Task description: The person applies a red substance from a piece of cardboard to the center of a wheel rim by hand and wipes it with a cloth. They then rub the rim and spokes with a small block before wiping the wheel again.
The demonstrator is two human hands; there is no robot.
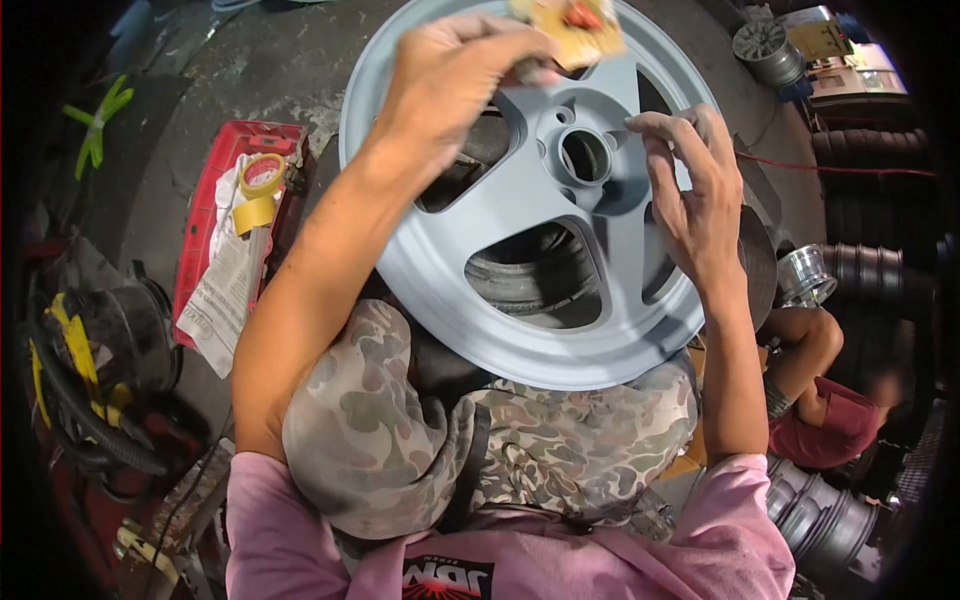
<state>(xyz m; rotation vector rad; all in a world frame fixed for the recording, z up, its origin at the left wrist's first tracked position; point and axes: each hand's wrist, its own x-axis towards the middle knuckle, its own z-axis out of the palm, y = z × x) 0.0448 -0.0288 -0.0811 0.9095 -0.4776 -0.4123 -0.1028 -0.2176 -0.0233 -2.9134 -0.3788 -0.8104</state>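
A pale grey wheel rim [560,345] with wide spokes lies face up before my lap, its round centre hole near the middle. My left hand [465,75] is over the far left part of the rim, somewhat blurred, its fingers closed at the edge of a yellow card [600,42]. A red-orange dab of paste [582,14] sits on this card. Over the right spokes is my right hand [695,180], fingers bent and apart, the index fingertip close to the hub. Greyish dust covers its fingertips. A black tyre [530,275] shows through the rim's openings.
At left stands a red tray [200,215] with yellow tape rolls [262,175] and newspaper [215,310]. Black hoses [85,420] lie lower left. Another person [825,420] crouches at right, near stacked wheels [815,510] and a chrome rim [805,277]. A red cord [840,168] crosses behind.
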